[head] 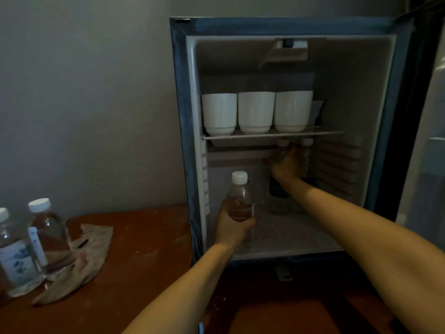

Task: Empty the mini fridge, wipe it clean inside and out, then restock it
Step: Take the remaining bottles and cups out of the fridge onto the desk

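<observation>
Low in the mini fridge [183,121] at frame centre, the left grip [231,226] clasps a small white-capped bottle [240,200] by its base; the right grip [287,165], under the wire shelf [265,135], curls round a dark bottle [278,189]. Light, probably slick plastic: hold mid-body.

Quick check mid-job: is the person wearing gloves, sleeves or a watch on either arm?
No gloves: left hand and right hand are bare. Left forearm and right forearm are uncovered to the frame edge, no sleeve showing. No watch, bracelet or ring visible, though dim light could hide a thin one.
</observation>
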`<control>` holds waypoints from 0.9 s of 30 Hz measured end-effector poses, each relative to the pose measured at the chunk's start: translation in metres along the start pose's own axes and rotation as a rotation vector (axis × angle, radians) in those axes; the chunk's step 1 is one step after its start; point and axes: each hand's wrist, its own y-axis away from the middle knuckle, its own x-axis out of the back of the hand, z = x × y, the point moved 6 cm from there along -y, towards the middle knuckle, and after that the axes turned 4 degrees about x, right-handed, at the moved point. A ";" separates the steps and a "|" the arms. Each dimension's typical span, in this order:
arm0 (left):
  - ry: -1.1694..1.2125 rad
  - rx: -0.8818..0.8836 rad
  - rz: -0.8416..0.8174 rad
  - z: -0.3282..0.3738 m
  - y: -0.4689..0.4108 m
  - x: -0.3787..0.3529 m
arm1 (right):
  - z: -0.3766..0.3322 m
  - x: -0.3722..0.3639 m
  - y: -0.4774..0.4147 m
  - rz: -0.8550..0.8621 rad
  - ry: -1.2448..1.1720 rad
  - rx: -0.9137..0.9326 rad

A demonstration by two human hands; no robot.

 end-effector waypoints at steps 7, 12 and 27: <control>-0.016 0.016 -0.015 -0.003 -0.001 0.001 | 0.017 -0.017 0.033 -0.032 0.040 0.065; -0.009 0.004 -0.015 0.001 0.002 0.002 | 0.005 -0.006 0.063 0.018 0.030 0.241; -0.095 0.136 -0.123 -0.026 0.016 0.000 | 0.029 -0.029 0.097 -0.179 -0.405 0.054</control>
